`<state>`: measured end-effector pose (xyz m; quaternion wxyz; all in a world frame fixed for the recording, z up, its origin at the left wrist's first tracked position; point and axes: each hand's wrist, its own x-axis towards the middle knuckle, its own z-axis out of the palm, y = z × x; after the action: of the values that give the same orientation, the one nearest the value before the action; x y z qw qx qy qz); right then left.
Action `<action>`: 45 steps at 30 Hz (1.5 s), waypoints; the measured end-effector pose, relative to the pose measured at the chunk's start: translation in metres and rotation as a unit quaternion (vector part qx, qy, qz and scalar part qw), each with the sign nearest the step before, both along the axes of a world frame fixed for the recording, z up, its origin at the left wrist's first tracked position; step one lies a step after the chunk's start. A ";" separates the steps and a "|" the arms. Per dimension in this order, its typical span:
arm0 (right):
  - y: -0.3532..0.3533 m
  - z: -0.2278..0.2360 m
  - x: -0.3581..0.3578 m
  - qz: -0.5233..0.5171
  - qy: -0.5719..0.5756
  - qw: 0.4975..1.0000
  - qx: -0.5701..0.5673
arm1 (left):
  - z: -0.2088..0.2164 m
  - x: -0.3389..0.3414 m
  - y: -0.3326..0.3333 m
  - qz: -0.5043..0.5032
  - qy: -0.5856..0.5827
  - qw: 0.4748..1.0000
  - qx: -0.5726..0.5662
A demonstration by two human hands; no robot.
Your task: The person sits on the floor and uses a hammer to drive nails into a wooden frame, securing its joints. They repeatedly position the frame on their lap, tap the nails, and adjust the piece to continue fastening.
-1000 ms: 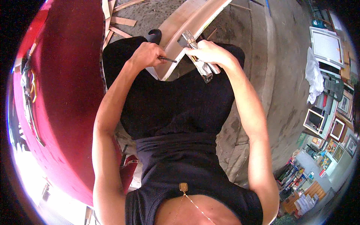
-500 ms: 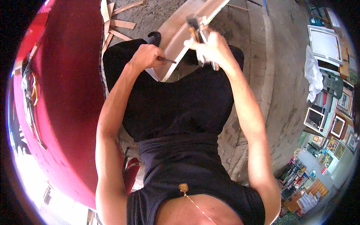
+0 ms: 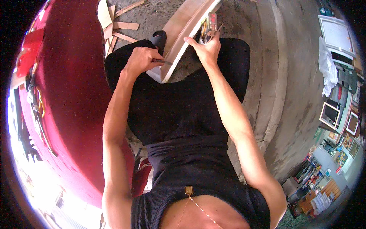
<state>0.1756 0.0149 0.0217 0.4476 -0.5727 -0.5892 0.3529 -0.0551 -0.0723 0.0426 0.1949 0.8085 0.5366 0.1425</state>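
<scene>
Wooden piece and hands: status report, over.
Left hand closed on slim dark tool. Right hand holding metallic tool. Wooden piece between both hands, shoe beside it.

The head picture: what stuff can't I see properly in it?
All in the head view:
- Wooden board: its far end is cut off by the top edge.
- Dark stick: one end is hidden inside the left hand.
- Metal tool: its lower part is hidden by the right hand.
- Clutter at lower right: too small to tell apart.
</scene>
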 end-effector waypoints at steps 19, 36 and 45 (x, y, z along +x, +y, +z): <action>0.000 -0.003 -0.002 0.018 0.050 0.996 -0.071 | -0.005 -0.010 0.018 -0.046 -0.086 0.989 -0.112; 0.004 -0.008 -0.003 0.029 0.076 0.993 -0.091 | -0.015 -0.008 0.011 -0.040 -0.134 0.961 -0.238; 0.003 -0.002 -0.002 0.039 0.084 0.989 -0.112 | -0.016 -0.010 0.010 -0.004 -0.147 0.952 -0.268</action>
<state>0.1733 0.0184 0.0194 0.4139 -0.5640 -0.5282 0.4812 -0.0652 -0.0625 0.0265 0.4816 0.6990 0.5172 0.1098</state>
